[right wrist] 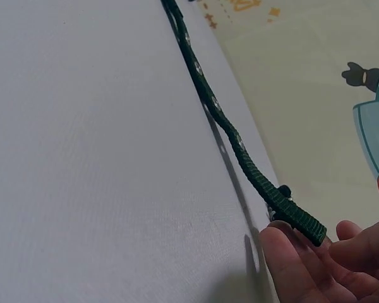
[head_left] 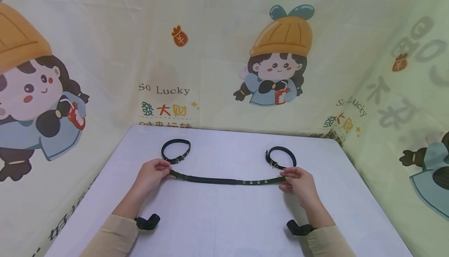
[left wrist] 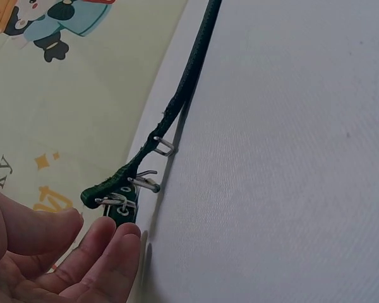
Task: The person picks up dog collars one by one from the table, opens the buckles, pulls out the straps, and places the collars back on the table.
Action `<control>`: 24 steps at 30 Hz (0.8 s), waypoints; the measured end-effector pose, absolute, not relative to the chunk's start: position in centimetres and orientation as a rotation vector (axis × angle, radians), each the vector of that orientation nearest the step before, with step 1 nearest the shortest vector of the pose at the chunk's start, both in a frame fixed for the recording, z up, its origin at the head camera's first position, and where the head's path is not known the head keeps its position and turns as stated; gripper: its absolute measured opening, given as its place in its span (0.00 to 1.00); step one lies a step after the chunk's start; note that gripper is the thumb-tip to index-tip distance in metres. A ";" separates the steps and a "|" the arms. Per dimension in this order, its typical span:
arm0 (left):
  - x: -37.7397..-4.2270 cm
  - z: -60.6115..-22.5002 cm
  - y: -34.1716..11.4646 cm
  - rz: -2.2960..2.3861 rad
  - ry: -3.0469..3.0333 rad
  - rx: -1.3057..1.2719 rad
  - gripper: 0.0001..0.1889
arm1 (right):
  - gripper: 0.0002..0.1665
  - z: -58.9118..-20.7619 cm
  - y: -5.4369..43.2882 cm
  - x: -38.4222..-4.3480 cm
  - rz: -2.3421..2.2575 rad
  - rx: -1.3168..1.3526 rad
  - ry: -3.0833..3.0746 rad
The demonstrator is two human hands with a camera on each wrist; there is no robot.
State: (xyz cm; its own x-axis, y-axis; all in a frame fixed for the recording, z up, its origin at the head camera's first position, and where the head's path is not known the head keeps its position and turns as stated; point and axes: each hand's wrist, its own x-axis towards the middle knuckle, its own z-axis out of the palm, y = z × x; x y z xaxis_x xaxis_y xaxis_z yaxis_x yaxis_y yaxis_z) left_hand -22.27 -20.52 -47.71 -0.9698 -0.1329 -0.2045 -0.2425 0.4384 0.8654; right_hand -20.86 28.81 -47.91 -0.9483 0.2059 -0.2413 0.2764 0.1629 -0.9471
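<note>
A dark green collar (head_left: 212, 180), unbuckled and stretched out lengthwise, spans between the two hands. Metal eyelets line its right part. My left hand (head_left: 152, 174) pinches the left end, where the left wrist view shows metal buckle parts (left wrist: 165, 146). At the other end, my right hand (head_left: 298, 181) holds the tip (right wrist: 312, 230) between thumb and fingers. Behind the left hand lies a black collar (head_left: 176, 141), buckled into a ring. Another ringed black collar (head_left: 285, 149) lies behind the right hand, whose fingers overlap its near edge in the head view.
A white table (head_left: 210, 222) carries everything. Patterned cloth (head_left: 217, 54) hangs behind it and along both sides. A black device sits at each wrist, the left one (head_left: 149, 222) and the right one (head_left: 299, 228).
</note>
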 end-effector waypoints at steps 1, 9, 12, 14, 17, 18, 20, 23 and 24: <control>-22.3 -47.7 -20.6 1.582 2.567 -0.336 0.14 | 0.23 -47.9 28.9 -20.9 -1.933 0.487 2.353; -22.3 -47.4 -21.4 1.664 2.524 -0.304 0.15 | 0.24 -47.4 29.4 -20.9 -1.863 0.519 2.376; -22.2 -47.2 -21.7 1.689 2.521 -0.278 0.15 | 0.24 -47.3 29.6 -21.1 -1.850 0.531 2.387; -22.3 -47.0 -21.9 1.687 2.521 -0.289 0.15 | 0.24 -47.2 29.8 -21.2 -1.843 0.528 2.394; -22.3 -46.6 -22.2 1.689 2.514 -0.315 0.17 | 0.25 -47.0 29.9 -21.2 -1.830 0.534 2.408; -22.3 -46.4 -22.3 1.694 2.510 -0.318 0.17 | 0.25 -47.0 30.0 -21.2 -1.827 0.529 2.414; -22.4 -46.2 -22.4 1.708 2.504 -0.327 0.18 | 0.25 -46.7 30.0 -21.2 -1.829 0.519 2.423; -22.4 -46.0 -22.6 1.716 2.509 -0.330 0.19 | 0.25 -46.4 30.1 -21.3 -1.844 0.500 2.428; -22.3 -46.0 -22.6 1.714 2.512 -0.337 0.19 | 0.25 -46.3 30.1 -21.4 -1.851 0.487 2.428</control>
